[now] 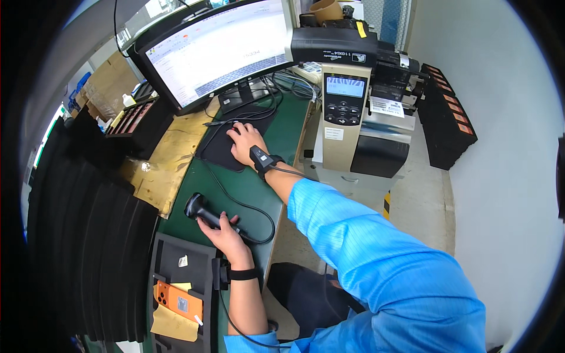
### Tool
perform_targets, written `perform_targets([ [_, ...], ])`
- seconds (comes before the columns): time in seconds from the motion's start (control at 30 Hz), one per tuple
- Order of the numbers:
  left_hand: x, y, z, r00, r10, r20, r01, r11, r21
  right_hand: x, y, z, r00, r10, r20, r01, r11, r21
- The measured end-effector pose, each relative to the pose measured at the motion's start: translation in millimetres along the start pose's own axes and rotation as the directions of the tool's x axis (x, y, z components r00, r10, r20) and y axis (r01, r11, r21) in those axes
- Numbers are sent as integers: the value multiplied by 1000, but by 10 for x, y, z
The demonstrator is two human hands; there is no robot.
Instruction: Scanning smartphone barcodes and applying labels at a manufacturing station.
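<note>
My left hand (226, 235) is wrapped round the handle of a black barcode scanner (203, 210), its head pointing to the far left above the green table. A black cable loops from the handle over the table. My right hand (246, 143) rests on a dark computer mouse (236, 130), mostly hidden under the fingers, on a black mouse pad (222, 149). Both wrists wear black straps with small devices and cables. Nearest my left forearm, a black tray (203, 256) holds an orange phone (179, 302) on yellow paper.
A monitor (220, 50) stands behind the mouse pad. To its right is a label printer (344, 97) with a label (386, 107) sticking out. Stacked black trays (88, 247) rise at the left. A black divided box (450, 123) stands by the right wall.
</note>
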State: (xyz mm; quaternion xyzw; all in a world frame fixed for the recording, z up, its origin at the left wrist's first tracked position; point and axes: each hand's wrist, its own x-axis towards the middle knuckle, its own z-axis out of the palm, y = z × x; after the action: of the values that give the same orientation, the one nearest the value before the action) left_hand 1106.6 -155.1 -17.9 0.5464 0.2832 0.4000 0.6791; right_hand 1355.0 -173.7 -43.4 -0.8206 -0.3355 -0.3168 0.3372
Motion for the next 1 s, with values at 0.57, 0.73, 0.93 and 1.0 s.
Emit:
perform_targets([
  [0.57,3,-22,29,998,48,-36,-50,998,-41,53,-79,-143,998,-31,-50,27,998,-65],
  [0.73,-10,-28,20,997,55,-55,-59,996,-63,-391,-224,-924,937,216,-275,-54,867,496],
  [0.93,78,-169,-81,997,70,-23,-71,996,-48,-1440,342,-2253,632,744,-217,-329,510,795],
  [1.0,40,-174,-80,996,56,-67,-51,996,66,-1334,586,-2404,620,754,-217,-280,470,837],
])
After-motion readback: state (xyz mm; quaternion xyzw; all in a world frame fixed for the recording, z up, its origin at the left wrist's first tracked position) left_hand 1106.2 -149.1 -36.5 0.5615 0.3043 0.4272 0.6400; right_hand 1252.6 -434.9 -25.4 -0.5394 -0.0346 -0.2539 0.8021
